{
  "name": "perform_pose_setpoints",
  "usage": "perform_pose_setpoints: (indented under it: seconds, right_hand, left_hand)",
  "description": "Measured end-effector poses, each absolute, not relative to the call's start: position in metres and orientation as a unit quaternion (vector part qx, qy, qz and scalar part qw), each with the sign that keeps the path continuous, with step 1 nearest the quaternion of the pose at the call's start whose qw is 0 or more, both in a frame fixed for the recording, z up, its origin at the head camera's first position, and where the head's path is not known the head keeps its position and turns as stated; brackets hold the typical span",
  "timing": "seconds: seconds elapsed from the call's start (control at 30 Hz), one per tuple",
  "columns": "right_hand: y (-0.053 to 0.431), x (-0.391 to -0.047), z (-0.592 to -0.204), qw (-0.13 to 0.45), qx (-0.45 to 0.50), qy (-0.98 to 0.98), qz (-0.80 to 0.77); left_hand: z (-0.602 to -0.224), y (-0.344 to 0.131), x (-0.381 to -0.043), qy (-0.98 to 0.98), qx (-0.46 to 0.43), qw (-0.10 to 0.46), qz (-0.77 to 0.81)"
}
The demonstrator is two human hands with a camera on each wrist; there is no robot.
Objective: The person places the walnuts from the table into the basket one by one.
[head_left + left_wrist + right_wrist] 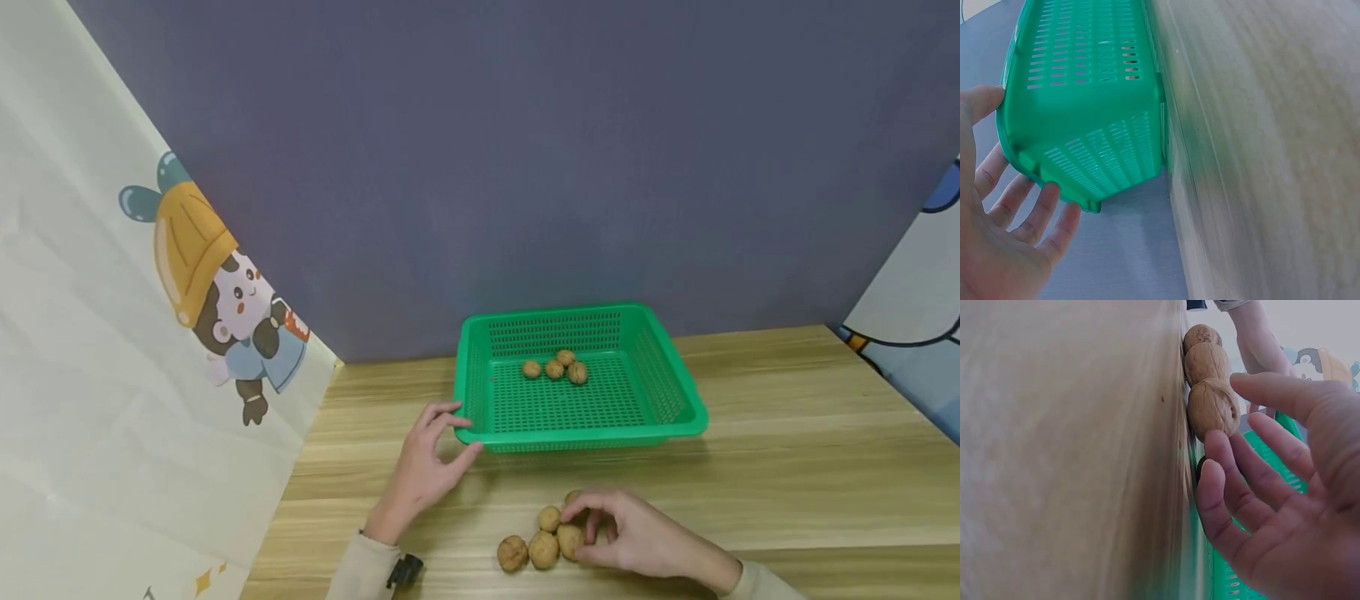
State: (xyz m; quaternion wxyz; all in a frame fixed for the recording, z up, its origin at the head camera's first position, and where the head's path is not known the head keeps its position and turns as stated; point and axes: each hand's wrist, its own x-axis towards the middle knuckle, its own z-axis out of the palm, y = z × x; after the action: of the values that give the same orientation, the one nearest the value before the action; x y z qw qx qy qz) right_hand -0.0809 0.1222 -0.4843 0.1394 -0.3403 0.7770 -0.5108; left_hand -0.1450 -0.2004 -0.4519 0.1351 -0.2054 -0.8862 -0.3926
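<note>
One walnut point(570, 542) lies before the near edge of the green basket point(592, 437), pinched between bent thumb and fingers of the right hand point(637, 536); other walnuts point(543, 551) lie beside it (four more are inside). The left hand point(422, 467), its fingers loosely spread, touches the basket's near left corner.

A wood-grain tabletop point(780, 467) is carrying 1 basket and 5 visible walnuts.
The pale yellowish-brown surface is showing darker streaks running from side to side. Toward its back edge, a green perforated plastic basket point(585, 436) is standing upright, with 1 long side facing the near edge. In front, apart from the basket, the 5 walnuts point(543, 550) are sitting in a loose cluster: 3 are forming a near row, 1 is lying just behind them, and 1 is showing only partly, farther back and to the right.
</note>
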Motion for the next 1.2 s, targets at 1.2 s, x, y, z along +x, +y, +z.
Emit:
perform_pose_setpoints:
  seconds: [1.2]
  right_hand:
    - [0.139,-0.094,-0.433,0.130,-0.346,0.789,-0.491]
  left_hand:
    - [-0.455,-0.202,-0.147,-0.893,-0.205,0.126,-0.381]
